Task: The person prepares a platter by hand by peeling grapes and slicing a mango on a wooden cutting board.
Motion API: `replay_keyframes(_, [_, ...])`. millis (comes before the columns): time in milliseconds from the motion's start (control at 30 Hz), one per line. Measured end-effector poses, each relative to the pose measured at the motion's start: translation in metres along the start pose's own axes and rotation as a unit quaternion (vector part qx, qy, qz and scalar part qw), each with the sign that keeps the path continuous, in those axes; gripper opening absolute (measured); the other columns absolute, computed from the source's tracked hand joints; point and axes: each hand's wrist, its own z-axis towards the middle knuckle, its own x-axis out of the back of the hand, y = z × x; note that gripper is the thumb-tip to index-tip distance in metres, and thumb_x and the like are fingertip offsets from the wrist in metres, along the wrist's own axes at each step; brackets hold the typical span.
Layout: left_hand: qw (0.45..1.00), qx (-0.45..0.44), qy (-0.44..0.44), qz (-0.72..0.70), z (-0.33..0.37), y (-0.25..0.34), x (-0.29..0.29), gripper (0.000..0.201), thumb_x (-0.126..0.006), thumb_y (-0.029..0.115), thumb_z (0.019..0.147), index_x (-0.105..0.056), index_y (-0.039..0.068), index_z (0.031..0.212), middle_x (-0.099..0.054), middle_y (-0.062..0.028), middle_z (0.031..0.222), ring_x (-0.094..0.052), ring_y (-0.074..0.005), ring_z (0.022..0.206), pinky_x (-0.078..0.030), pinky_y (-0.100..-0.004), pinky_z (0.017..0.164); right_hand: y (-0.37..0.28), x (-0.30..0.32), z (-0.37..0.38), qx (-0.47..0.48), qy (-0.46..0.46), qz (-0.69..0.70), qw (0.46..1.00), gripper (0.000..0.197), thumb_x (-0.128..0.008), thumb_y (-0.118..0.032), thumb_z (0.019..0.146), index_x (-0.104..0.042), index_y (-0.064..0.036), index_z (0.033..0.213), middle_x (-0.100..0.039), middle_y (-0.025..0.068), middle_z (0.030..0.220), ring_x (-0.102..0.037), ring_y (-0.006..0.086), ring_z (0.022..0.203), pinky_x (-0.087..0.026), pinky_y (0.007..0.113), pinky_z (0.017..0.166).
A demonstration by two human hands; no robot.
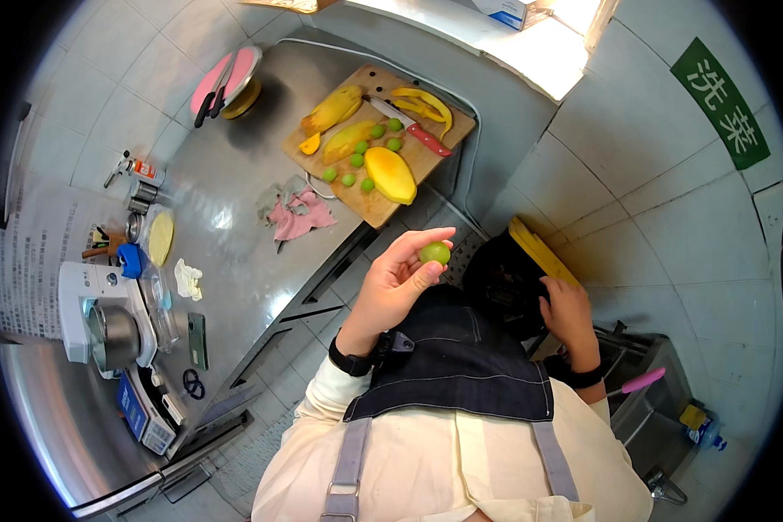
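My left hand (398, 280) is raised in front of my chest and pinches a small green grape (435, 253) between thumb and fingers. My right hand (570, 315) reaches down to the rim of a black bin (505, 283) lined with a yellow edge, fingers curled on it. On the steel counter a wooden cutting board (376, 203) carries peeled mango pieces (390, 174), mango peels (426, 104), several green grapes (357, 161) and a red-handled knife (413, 129).
A pink and grey rag (296, 213) lies beside the board. A pink board with knives (222, 83) stands at the counter's far end. A white appliance with a metal bowl (104, 326), jars, a phone (197, 339) and scissors (191, 383) crowd the left. A steel tub (648, 404) sits at my right.
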Motion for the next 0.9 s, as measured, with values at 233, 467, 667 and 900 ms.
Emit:
replay_keyframes(233, [0.996,-0.063,0.051,0.041,0.006,-0.002,-0.017,0.046,-0.071,0.003,0.088,-0.049,0.002,0.129,-0.061,-0.0111,0.119,-0.060,-0.0127,0.102,-0.048,-0.0268,0.090,-0.076,0.059,0.050,0.134,0.239,0.295,0.916,0.020,-0.072,-0.001,0.081,-0.069,-0.0053,0.100,-0.068,0.0111,0.091,-0.065,0.0264,0.079,-0.052,0.033,0.069])
replay_keyframes(467, [0.977,-0.112,0.083,0.161,-0.002,0.001,-0.016,0.037,-0.074,0.001,0.084,-0.055,0.002,0.117,-0.062,-0.0095,0.113,-0.061,-0.0125,0.098,-0.050,-0.0263,0.085,-0.137,0.084,0.084,0.243,0.233,0.374,0.864,0.018,-0.074,0.003,0.078,-0.068,-0.0030,0.093,-0.066,0.0102,0.087,-0.064,0.0239,0.072,-0.054,0.031,0.064])
replay_keyframes(667, [0.948,-0.140,0.157,0.240,-0.013,-0.002,-0.010,0.034,-0.077,0.001,0.081,-0.061,0.001,0.111,-0.063,-0.0091,0.109,-0.062,-0.0121,0.090,-0.052,-0.0257,0.078,-0.147,0.075,0.090,0.255,0.207,0.350,0.877,0.018,-0.075,0.001,0.077,-0.068,-0.0032,0.092,-0.068,0.0090,0.087,-0.066,0.0248,0.071,-0.055,0.031,0.063])
replay_keyframes(900, [0.912,-0.173,0.192,0.318,-0.021,0.003,-0.010,0.035,-0.078,0.001,0.079,-0.062,0.002,0.110,-0.064,-0.0102,0.109,-0.063,-0.0137,0.088,-0.053,-0.0259,0.077,-0.157,0.071,0.097,0.266,0.206,0.338,0.879,0.016,-0.073,0.002,0.074,-0.065,-0.0029,0.087,-0.065,0.0087,0.082,-0.064,0.0246,0.069,-0.054,0.032,0.064])
